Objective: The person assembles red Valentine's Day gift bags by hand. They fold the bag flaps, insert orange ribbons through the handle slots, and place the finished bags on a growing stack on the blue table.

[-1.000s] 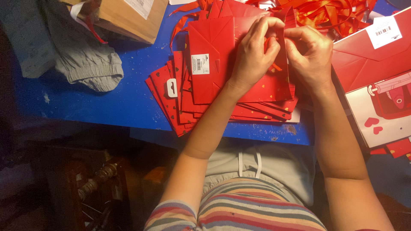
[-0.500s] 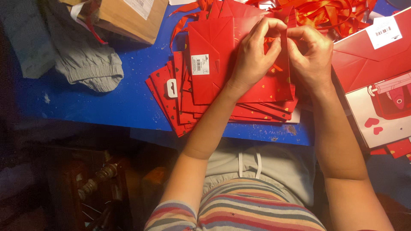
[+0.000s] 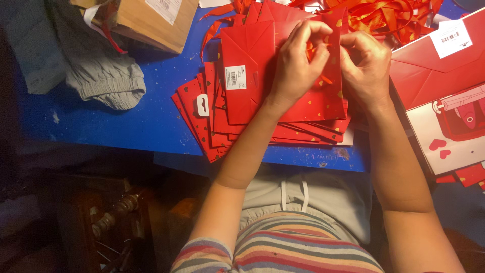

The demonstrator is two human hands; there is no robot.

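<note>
1. While the head view looks down, the left hand [image 3: 295, 63] and right hand [image 3: 365, 63] both pinch closed on an orange ribbon [image 3: 309, 50] at the top red bag [image 3: 283, 76].
2. Many flat bags [image 3: 202, 119] beneath on the blue table [image 3: 126, 121] seem unfinished.

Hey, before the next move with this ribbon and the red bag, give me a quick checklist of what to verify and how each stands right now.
1. Left hand resting on the top red bag: ok.
2. Right hand meeting the left at the orange ribbon: ok.
3. Ribbon passed through the bag's hole: cannot tell, fingers cover it.
4. Stack of red bags squared up: not ok, fanned out.
5. Stack fully on the blue table: not ok, lower corners reach its front edge.
6. Spare ribbon pile close by: ok.
</note>
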